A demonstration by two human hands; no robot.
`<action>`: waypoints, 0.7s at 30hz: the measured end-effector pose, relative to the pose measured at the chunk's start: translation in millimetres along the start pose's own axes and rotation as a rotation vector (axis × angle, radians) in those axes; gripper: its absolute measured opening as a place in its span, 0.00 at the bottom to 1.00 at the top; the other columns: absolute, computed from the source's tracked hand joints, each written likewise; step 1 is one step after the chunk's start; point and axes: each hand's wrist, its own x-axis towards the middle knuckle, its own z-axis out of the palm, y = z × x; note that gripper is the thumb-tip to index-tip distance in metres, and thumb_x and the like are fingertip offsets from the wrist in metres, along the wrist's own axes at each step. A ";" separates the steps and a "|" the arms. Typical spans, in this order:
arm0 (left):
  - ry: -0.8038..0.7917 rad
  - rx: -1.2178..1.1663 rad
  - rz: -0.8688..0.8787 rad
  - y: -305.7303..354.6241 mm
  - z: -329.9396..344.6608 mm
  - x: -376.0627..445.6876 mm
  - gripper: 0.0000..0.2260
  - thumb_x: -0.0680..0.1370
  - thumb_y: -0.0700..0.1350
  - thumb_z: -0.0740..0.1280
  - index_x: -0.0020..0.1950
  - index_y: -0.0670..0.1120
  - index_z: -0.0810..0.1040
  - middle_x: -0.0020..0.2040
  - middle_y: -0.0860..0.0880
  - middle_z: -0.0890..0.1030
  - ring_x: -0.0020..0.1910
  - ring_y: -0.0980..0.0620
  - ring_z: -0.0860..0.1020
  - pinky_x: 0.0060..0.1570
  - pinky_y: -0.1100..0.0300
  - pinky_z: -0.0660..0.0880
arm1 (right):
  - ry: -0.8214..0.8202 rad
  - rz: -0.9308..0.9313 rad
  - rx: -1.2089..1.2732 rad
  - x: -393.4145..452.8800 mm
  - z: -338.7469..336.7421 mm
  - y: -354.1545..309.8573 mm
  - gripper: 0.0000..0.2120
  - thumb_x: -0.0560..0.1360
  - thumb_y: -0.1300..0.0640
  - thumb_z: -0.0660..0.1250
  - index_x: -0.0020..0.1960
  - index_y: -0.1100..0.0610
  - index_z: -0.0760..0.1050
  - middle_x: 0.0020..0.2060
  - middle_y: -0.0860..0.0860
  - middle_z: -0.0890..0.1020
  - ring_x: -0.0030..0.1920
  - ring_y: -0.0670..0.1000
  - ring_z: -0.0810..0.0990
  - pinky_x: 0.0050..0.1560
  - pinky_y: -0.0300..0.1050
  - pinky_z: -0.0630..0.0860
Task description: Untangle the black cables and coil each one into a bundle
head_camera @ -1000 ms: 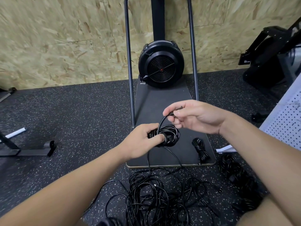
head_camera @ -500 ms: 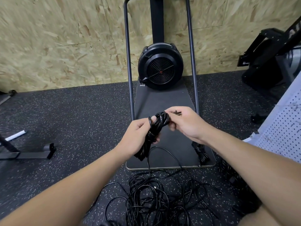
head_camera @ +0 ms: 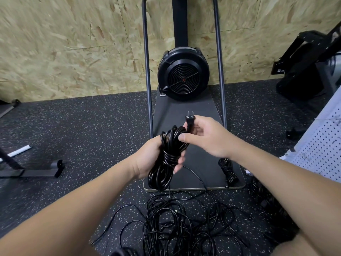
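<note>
My left hand [head_camera: 150, 157] grips a long coil of black cable [head_camera: 166, 159] around its middle, the loops hanging down below my fingers. My right hand [head_camera: 206, 137] pinches that cable's two-prong plug [head_camera: 190, 121], prongs pointing up, with the thumb against the top of the coil. A strand trails from the coil down to a tangled heap of black cables [head_camera: 177, 222] on the floor in front of me. One small finished bundle [head_camera: 228, 170] lies on the dark platform [head_camera: 203, 163] to the right.
A black fan unit [head_camera: 183, 73] stands at the far end of the platform, between two upright metal bars. More black cables [head_camera: 267, 202] lie at the right by a white perforated panel [head_camera: 319, 145]. A metal stand foot [head_camera: 33, 169] sits at the left.
The coil turned from a flat ring into an upright hank in my left hand. My right hand came in to the coil's top and now holds the plug with its prongs up.
</note>
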 end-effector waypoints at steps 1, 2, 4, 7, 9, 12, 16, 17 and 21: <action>-0.036 -0.020 -0.016 1.3 0.5 -0.7 0.21 0.82 0.58 0.58 0.51 0.40 0.76 0.43 0.41 0.75 0.38 0.43 0.75 0.41 0.52 0.73 | -0.007 -0.007 -0.017 -0.8 3.3 -2.0 0.15 0.80 0.44 0.76 0.55 0.55 0.79 0.49 0.55 0.85 0.50 0.56 0.84 0.63 0.64 0.80; -0.072 -0.049 -0.035 2.0 0.7 -1.2 0.21 0.83 0.58 0.58 0.52 0.40 0.76 0.44 0.41 0.75 0.39 0.43 0.74 0.42 0.51 0.73 | -0.009 -0.014 -0.022 -1.8 5.8 -4.3 0.15 0.82 0.45 0.74 0.56 0.55 0.77 0.51 0.55 0.84 0.51 0.56 0.85 0.63 0.61 0.80; -0.128 -0.115 -0.070 3.3 2.1 -2.0 0.21 0.84 0.59 0.57 0.55 0.41 0.75 0.46 0.41 0.74 0.41 0.43 0.74 0.44 0.50 0.72 | -0.009 -0.018 0.016 -1.9 8.0 -7.7 0.14 0.84 0.48 0.73 0.60 0.57 0.77 0.56 0.59 0.82 0.52 0.57 0.85 0.63 0.55 0.81; -0.147 -0.170 -0.085 4.5 1.0 -3.2 0.17 0.84 0.59 0.59 0.56 0.44 0.70 0.46 0.41 0.74 0.39 0.43 0.74 0.42 0.51 0.73 | -0.016 -0.040 0.136 -0.5 8.4 -14.3 0.12 0.83 0.53 0.75 0.63 0.56 0.80 0.57 0.59 0.85 0.57 0.61 0.86 0.64 0.61 0.81; -0.175 -0.186 -0.120 5.7 -1.2 -5.0 0.17 0.84 0.59 0.61 0.56 0.45 0.68 0.46 0.40 0.75 0.38 0.43 0.75 0.40 0.51 0.75 | -0.056 -0.046 0.171 -0.7 7.4 -16.1 0.05 0.83 0.57 0.75 0.58 0.56 0.83 0.50 0.57 0.87 0.53 0.61 0.86 0.59 0.57 0.83; -0.187 -0.087 -0.200 7.5 -10.2 -9.4 0.23 0.84 0.61 0.61 0.61 0.41 0.74 0.49 0.37 0.80 0.36 0.43 0.79 0.40 0.52 0.78 | -0.143 -0.027 0.281 -4.1 12.6 -17.3 0.16 0.82 0.64 0.74 0.41 0.57 0.71 0.36 0.54 0.77 0.38 0.55 0.78 0.43 0.48 0.77; -0.185 -0.097 -0.197 5.5 -22.7 -9.5 0.30 0.85 0.61 0.58 0.72 0.36 0.75 0.59 0.32 0.81 0.44 0.44 0.81 0.48 0.51 0.79 | -0.127 -0.003 0.451 -0.7 19.7 -9.2 0.17 0.79 0.64 0.77 0.42 0.61 0.68 0.38 0.62 0.77 0.37 0.62 0.76 0.41 0.61 0.72; -0.192 -0.115 -0.178 5.9 -24.4 -9.2 0.31 0.85 0.61 0.59 0.75 0.35 0.73 0.61 0.31 0.81 0.46 0.44 0.81 0.51 0.51 0.79 | -0.100 0.004 0.471 0.8 20.2 -7.8 0.17 0.79 0.64 0.77 0.42 0.61 0.69 0.38 0.62 0.77 0.38 0.62 0.74 0.41 0.61 0.70; -0.194 -0.188 -0.084 12.5 -28.5 -6.1 0.31 0.84 0.56 0.57 0.80 0.35 0.69 0.67 0.28 0.77 0.55 0.39 0.80 0.57 0.48 0.77 | 0.004 0.042 0.499 4.6 16.2 -1.3 0.14 0.81 0.63 0.76 0.45 0.58 0.71 0.38 0.56 0.76 0.42 0.55 0.73 0.44 0.53 0.71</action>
